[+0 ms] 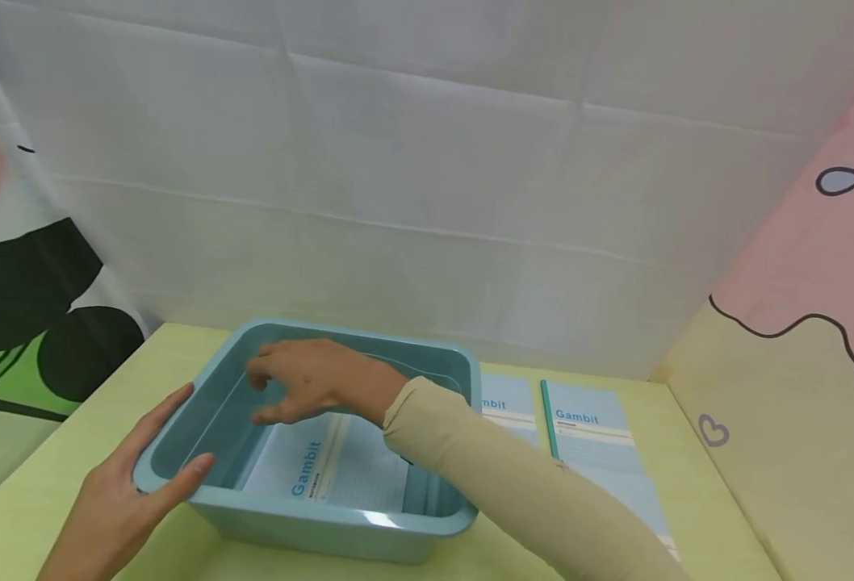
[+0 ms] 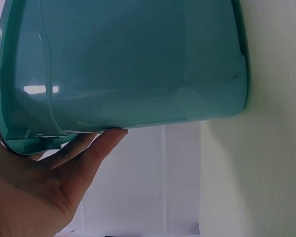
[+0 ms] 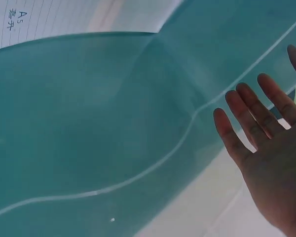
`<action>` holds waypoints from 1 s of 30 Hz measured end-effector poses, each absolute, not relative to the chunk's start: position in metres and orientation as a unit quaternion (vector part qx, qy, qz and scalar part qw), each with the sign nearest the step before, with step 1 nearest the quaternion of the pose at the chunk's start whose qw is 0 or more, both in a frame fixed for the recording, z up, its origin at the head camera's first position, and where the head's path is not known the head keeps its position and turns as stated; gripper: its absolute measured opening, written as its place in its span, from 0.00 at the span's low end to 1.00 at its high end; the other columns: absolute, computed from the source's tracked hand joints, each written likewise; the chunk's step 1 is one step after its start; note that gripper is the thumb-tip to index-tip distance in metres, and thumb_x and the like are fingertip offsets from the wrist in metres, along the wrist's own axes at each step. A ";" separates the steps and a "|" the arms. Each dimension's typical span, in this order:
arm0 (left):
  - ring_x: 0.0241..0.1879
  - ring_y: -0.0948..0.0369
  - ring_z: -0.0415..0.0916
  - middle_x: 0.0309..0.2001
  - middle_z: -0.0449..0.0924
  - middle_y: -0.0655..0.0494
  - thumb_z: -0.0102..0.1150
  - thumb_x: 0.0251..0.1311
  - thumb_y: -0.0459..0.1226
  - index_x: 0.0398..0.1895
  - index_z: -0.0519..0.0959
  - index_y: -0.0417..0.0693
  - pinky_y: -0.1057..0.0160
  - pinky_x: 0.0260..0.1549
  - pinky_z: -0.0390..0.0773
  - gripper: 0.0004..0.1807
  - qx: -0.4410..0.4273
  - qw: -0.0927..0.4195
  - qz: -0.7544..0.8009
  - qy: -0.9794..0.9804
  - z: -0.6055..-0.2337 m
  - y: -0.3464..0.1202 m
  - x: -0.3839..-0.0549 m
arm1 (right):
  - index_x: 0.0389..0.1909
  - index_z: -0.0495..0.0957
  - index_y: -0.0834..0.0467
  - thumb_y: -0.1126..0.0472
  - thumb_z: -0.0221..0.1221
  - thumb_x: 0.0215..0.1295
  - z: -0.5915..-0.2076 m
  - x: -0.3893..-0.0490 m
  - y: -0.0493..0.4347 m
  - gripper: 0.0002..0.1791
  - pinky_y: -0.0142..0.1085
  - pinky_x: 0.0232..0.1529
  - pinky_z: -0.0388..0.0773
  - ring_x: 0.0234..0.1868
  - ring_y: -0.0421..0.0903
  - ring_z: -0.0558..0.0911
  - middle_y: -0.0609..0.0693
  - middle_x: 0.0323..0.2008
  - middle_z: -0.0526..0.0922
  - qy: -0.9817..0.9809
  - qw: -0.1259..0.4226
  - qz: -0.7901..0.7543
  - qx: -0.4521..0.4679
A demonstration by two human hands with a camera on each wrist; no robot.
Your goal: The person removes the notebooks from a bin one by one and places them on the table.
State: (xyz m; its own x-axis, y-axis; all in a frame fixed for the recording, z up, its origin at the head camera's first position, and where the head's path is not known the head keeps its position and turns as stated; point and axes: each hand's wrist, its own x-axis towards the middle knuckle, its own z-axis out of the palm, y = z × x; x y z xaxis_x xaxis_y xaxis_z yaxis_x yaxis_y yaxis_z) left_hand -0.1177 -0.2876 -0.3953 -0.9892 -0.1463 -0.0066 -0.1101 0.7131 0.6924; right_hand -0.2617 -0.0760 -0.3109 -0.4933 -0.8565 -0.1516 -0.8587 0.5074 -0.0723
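Note:
A blue-green plastic basin (image 1: 325,534) stands on the table. Inside it lies a light blue notebook (image 1: 362,460) printed "Gambit", turned sideways to the head view. My left hand (image 1: 118,488) grips the basin's left rim at the near corner, thumb over the edge. In the left wrist view, that hand's fingers (image 2: 102,148) lie against the outer wall just under the rim. My right hand (image 1: 311,379) hovers over the basin with nothing in it, fingers spread and slightly bent. The right wrist view shows its palm (image 3: 281,168) facing the camera, near the basin's inner wall (image 3: 108,128).
To the right of the basin, several more "Gambit" notebooks (image 1: 590,415) lie on the pale yellow table (image 1: 717,484), one with a green spine. My right sleeve (image 1: 500,476) covers part of them. A white cloth wall (image 1: 427,177) rises behind, with printed cartoon panels (image 1: 797,266) at the sides.

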 end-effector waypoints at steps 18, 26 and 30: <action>0.59 0.25 0.70 0.76 0.59 0.27 0.60 0.70 0.58 0.85 0.38 0.77 0.32 0.41 0.83 0.50 0.067 0.036 -0.373 -0.925 -0.397 -0.288 -0.120 | 0.80 0.55 0.27 0.23 0.62 0.59 -0.368 -0.254 -0.105 0.49 0.30 0.76 0.66 0.79 0.31 0.60 0.27 0.80 0.55 0.871 0.155 0.124 -0.451; 0.58 0.26 0.71 0.75 0.61 0.28 0.61 0.70 0.57 0.85 0.40 0.76 0.32 0.40 0.82 0.50 0.069 0.044 -0.371 -0.925 -0.400 -0.290 -0.119 | 0.77 0.56 0.20 0.23 0.65 0.55 -0.386 -0.252 -0.108 0.48 0.29 0.69 0.71 0.77 0.29 0.63 0.24 0.78 0.58 0.861 0.170 0.164 -0.451; 0.59 0.27 0.71 0.76 0.61 0.28 0.61 0.70 0.57 0.85 0.40 0.77 0.30 0.41 0.81 0.50 0.069 0.045 -0.369 -0.926 -0.401 -0.290 -0.120 | 0.76 0.55 0.16 0.23 0.64 0.58 -0.391 -0.249 -0.110 0.45 0.27 0.64 0.72 0.74 0.27 0.63 0.24 0.75 0.59 0.849 0.168 0.201 -0.459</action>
State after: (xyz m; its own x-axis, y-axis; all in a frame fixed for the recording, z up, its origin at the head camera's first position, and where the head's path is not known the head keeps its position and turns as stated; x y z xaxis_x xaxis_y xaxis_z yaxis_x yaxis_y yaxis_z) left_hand -0.1198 -0.2897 -0.4006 -0.9866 -0.1598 0.0319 -0.0941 0.7186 0.6890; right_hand -0.2494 -0.1097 -0.3908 -0.5226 -0.7111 -0.4704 -0.8466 0.4980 0.1878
